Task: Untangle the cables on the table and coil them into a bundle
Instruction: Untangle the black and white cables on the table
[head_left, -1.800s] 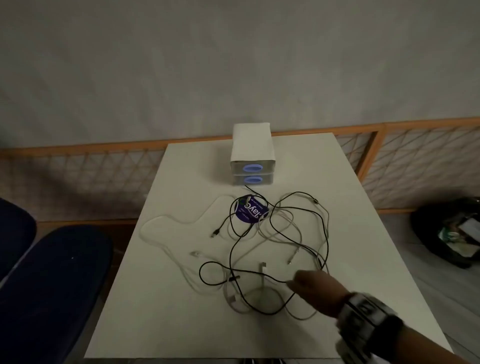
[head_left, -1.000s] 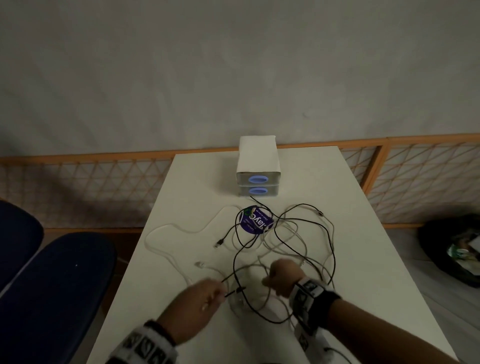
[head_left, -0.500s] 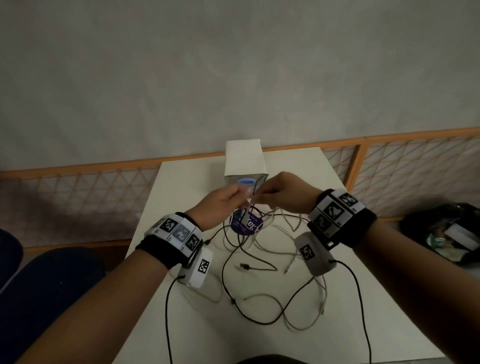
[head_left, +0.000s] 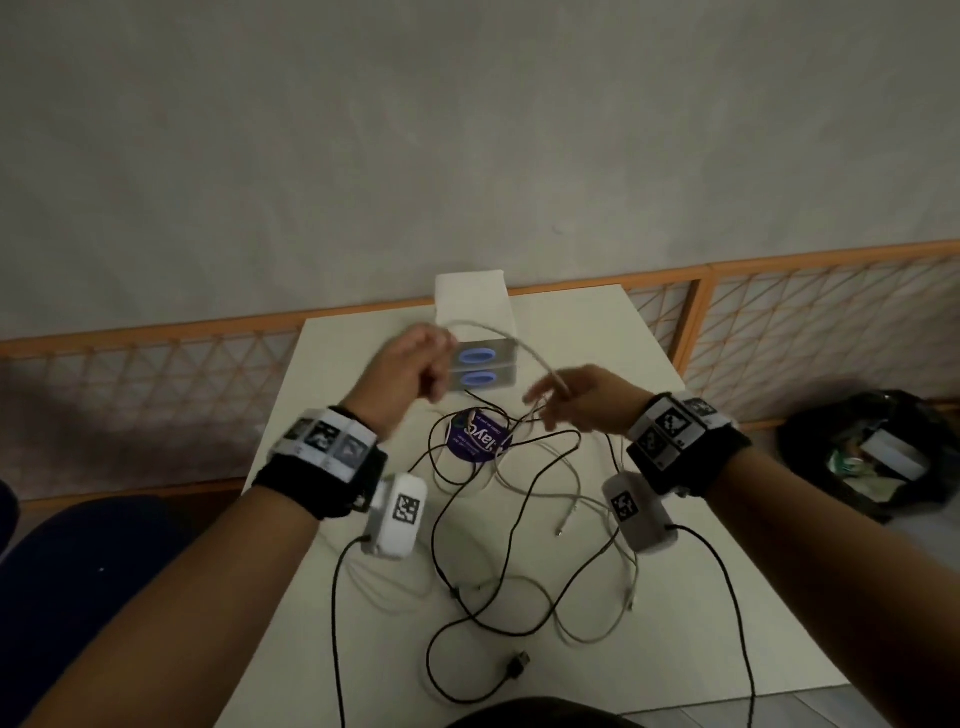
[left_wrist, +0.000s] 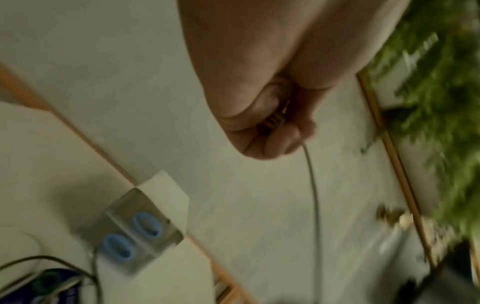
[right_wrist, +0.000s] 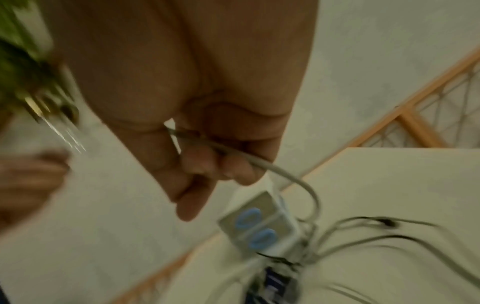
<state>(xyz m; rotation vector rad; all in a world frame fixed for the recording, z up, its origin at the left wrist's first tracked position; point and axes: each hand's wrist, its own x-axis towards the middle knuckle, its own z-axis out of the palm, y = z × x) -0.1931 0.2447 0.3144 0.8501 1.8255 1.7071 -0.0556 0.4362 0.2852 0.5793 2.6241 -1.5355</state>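
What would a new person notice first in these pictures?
First, the two raised hands: the left hand and the right hand hold a white cable arching between them above the table. Below lies a tangle of black and white cables, with a small box with two blue ovals behind it.

Pale grey cable (head_left: 524, 345): one stretch lifted off the surface, arcing in the air, rest trailing down into the heap. Black cables (head_left: 441, 525) and white cables (head_left: 582, 618) looped across each other, tangled; black USB plug (head_left: 517, 665) lying loose at near edge
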